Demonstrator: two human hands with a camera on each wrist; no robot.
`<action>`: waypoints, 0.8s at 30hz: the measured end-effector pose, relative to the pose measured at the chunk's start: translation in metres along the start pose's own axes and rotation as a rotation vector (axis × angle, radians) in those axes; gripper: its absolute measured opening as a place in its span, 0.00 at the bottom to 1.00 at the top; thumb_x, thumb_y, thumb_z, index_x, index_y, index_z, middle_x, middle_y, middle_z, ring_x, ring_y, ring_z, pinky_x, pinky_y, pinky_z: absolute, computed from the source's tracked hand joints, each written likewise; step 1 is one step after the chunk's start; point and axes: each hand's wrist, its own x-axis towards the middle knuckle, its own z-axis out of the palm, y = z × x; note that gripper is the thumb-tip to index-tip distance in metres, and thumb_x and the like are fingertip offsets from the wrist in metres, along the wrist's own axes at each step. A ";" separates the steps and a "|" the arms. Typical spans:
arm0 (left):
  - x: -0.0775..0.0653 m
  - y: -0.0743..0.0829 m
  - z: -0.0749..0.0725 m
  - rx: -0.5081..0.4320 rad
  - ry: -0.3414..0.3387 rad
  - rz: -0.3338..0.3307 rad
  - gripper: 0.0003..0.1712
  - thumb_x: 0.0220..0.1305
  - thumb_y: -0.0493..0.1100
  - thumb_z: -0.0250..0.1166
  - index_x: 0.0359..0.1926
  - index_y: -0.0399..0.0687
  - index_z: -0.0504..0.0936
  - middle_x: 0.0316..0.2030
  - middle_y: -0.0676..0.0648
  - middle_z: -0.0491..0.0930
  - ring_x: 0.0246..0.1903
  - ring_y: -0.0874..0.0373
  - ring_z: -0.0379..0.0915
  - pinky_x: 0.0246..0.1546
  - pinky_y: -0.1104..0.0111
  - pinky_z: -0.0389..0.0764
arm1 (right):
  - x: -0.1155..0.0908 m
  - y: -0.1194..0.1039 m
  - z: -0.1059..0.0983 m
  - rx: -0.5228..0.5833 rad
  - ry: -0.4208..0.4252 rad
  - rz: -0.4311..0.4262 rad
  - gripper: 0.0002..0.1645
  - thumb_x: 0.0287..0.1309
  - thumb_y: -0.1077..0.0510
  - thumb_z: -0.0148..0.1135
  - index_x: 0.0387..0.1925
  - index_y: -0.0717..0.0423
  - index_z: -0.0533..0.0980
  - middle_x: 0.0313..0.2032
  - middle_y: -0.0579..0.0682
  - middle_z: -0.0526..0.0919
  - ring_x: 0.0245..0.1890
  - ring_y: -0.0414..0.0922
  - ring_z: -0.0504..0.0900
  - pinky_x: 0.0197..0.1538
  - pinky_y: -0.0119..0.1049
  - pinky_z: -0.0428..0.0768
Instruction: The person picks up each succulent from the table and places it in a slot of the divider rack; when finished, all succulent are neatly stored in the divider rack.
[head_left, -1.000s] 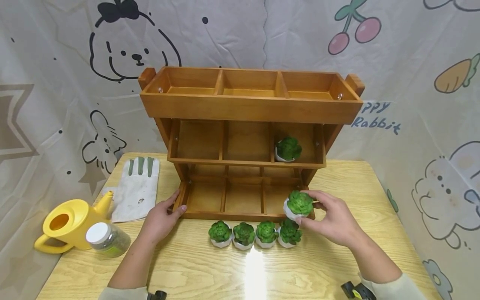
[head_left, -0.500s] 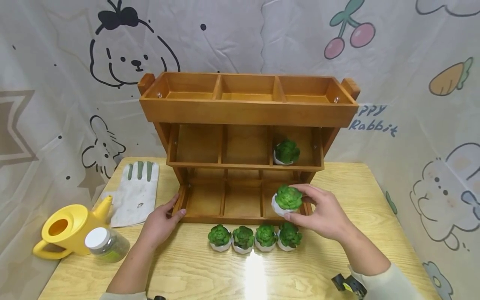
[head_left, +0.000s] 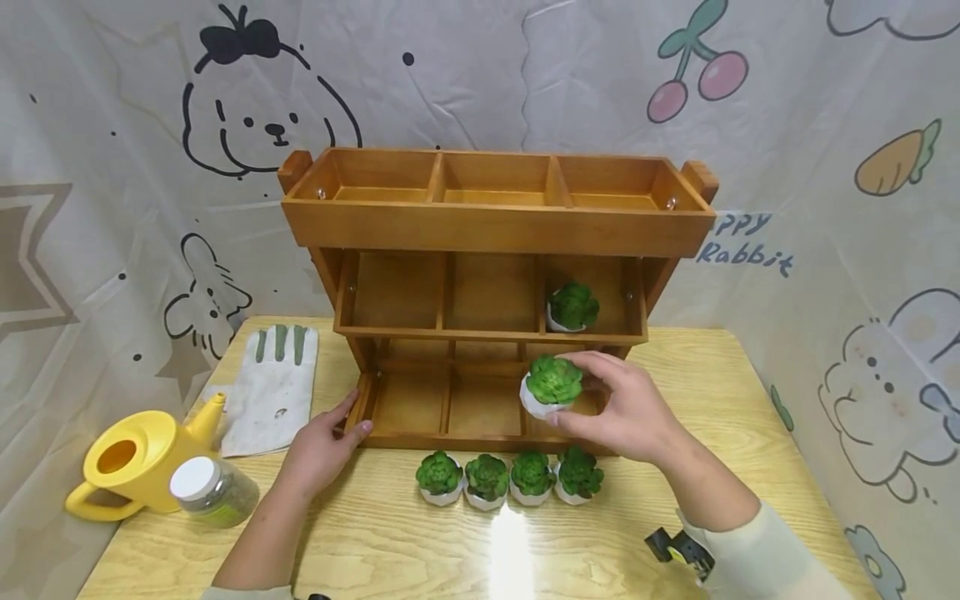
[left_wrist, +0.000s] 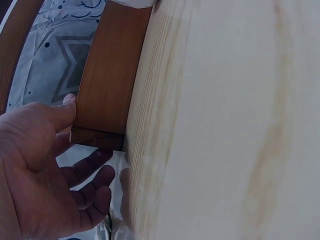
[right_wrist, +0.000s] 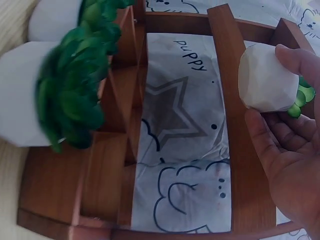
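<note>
My right hand (head_left: 626,408) pinches a small potted succulent (head_left: 553,382) by its white faceted pot, between thumb and fingers. In the head view it overlaps the bottom tier of a three-tier wooden shelf (head_left: 495,229); the right wrist view shows the pot (right_wrist: 267,77) from its side. My left hand (head_left: 322,450) holds the bottom tier's left end, thumb at the front edge and fingers along the side board (left_wrist: 112,75). Another succulent (head_left: 573,307) sits in the middle tier's right compartment. Several potted succulents (head_left: 486,479) stand in a row before the shelf.
At the left of the wooden table (head_left: 420,550) are a yellow watering can (head_left: 142,458), a jar with a white lid (head_left: 213,492) and a white work glove (head_left: 272,387). A patterned curtain (head_left: 465,75) hangs behind and at both sides.
My right hand has carried the succulent left and slightly upward, from the bottom tier's right end toward its middle. My left hand keeps its grip on the shelf.
</note>
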 end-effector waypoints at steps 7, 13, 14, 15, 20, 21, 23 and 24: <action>0.000 0.000 0.000 -0.005 0.005 0.001 0.41 0.77 0.59 0.60 0.82 0.52 0.58 0.68 0.28 0.71 0.58 0.35 0.76 0.56 0.41 0.76 | 0.014 -0.009 0.002 -0.006 0.013 -0.024 0.38 0.43 0.53 0.87 0.58 0.54 0.82 0.50 0.44 0.86 0.42 0.41 0.86 0.45 0.37 0.86; 0.000 -0.001 0.000 -0.007 0.004 -0.004 0.42 0.76 0.61 0.59 0.82 0.53 0.58 0.68 0.29 0.71 0.58 0.36 0.76 0.55 0.41 0.77 | 0.026 -0.017 0.003 -0.002 0.027 -0.037 0.39 0.43 0.51 0.87 0.59 0.53 0.81 0.51 0.43 0.87 0.45 0.41 0.87 0.47 0.45 0.86; 0.000 0.000 0.000 -0.010 0.003 -0.006 0.42 0.76 0.61 0.59 0.82 0.53 0.58 0.68 0.29 0.71 0.58 0.36 0.76 0.55 0.41 0.77 | 0.028 -0.018 0.004 -0.007 0.028 -0.034 0.40 0.43 0.50 0.87 0.59 0.53 0.81 0.51 0.43 0.87 0.45 0.41 0.86 0.48 0.45 0.86; 0.000 0.000 0.000 -0.012 0.003 -0.007 0.42 0.76 0.61 0.59 0.82 0.53 0.58 0.68 0.29 0.71 0.58 0.36 0.76 0.55 0.41 0.77 | 0.030 -0.020 0.004 -0.013 0.028 -0.032 0.39 0.43 0.50 0.87 0.59 0.52 0.81 0.52 0.43 0.86 0.46 0.41 0.86 0.49 0.45 0.85; -0.001 0.000 0.000 -0.015 0.001 -0.012 0.41 0.77 0.60 0.60 0.82 0.53 0.58 0.69 0.29 0.71 0.58 0.36 0.76 0.56 0.41 0.77 | 0.040 -0.025 0.006 -0.015 0.029 -0.038 0.39 0.44 0.48 0.86 0.59 0.51 0.82 0.52 0.41 0.86 0.50 0.41 0.85 0.54 0.48 0.83; -0.001 0.000 0.000 -0.016 0.001 -0.013 0.41 0.77 0.60 0.60 0.82 0.53 0.58 0.69 0.29 0.71 0.58 0.36 0.76 0.56 0.41 0.77 | 0.042 -0.027 0.006 -0.011 0.031 -0.043 0.38 0.45 0.48 0.86 0.59 0.51 0.82 0.52 0.41 0.86 0.50 0.41 0.85 0.54 0.48 0.83; -0.001 0.000 0.000 -0.016 0.000 -0.016 0.42 0.76 0.61 0.60 0.82 0.53 0.58 0.69 0.29 0.71 0.58 0.36 0.76 0.56 0.42 0.77 | 0.047 -0.029 0.008 -0.010 0.038 -0.054 0.38 0.44 0.49 0.86 0.59 0.51 0.82 0.52 0.42 0.86 0.51 0.42 0.85 0.54 0.50 0.83; 0.000 -0.001 0.001 -0.016 0.000 -0.017 0.42 0.76 0.62 0.60 0.82 0.53 0.58 0.69 0.29 0.70 0.58 0.36 0.76 0.56 0.42 0.77 | 0.049 -0.030 0.008 -0.005 0.040 -0.061 0.38 0.44 0.49 0.86 0.58 0.52 0.82 0.52 0.42 0.87 0.51 0.42 0.85 0.54 0.50 0.83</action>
